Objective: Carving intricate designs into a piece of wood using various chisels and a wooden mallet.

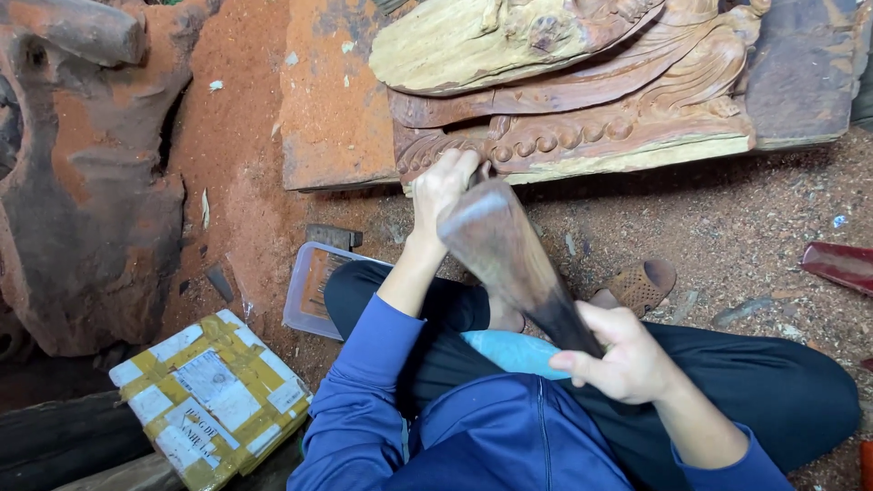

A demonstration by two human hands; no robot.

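Observation:
My left hand [442, 186] is closed around a chisel, mostly hidden, held against the lower edge of a carved wooden piece [582, 127] with scrolls and beads. My right hand [623, 355] grips the narrow handle of a dark wooden mallet [505, 245]; its wide head is raised near my left hand. I sit on the ground with legs in dark trousers [764, 382] and blue sleeves. A pale uncarved slab [482, 41] lies on top of the carving.
A taped cardboard box [214, 400] sits lower left. A clear plastic tray [309, 291] lies by my knee. A brown sandal [641, 284], red sawdust [227, 145], a large dark wood block [82, 209] at left, a red object [841, 264] at right.

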